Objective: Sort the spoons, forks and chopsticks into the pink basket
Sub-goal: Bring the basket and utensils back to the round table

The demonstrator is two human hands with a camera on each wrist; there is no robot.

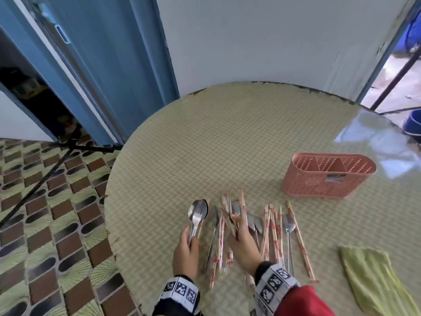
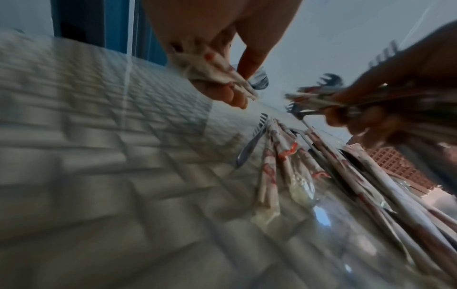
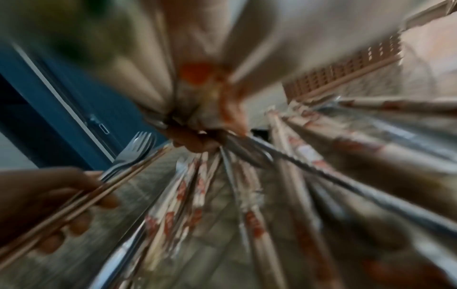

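Observation:
My left hand (image 1: 191, 239) grips a bunch of metal forks and spoons (image 1: 197, 210) with a bare chopstick alongside, heads pointing away from me. The right wrist view shows that left hand (image 3: 56, 197) low at the left with its forks (image 3: 138, 148). My right hand (image 1: 238, 228) is curled round a bundle of paper-wrapped chopsticks (image 1: 227, 210) and a spoon, lifted off the pile. More wrapped chopsticks (image 1: 274, 229) and spoons (image 1: 289, 224) lie fanned on the table. The pink basket (image 1: 328, 179), with three compartments that look empty, stands upright to the far right.
The round table (image 1: 227, 137) has a woven green cover. A green cloth (image 1: 373, 277) lies at the near right edge. A fork (image 2: 249, 148) lies at the left of the pile. Tiled floor and a blue door are to the left.

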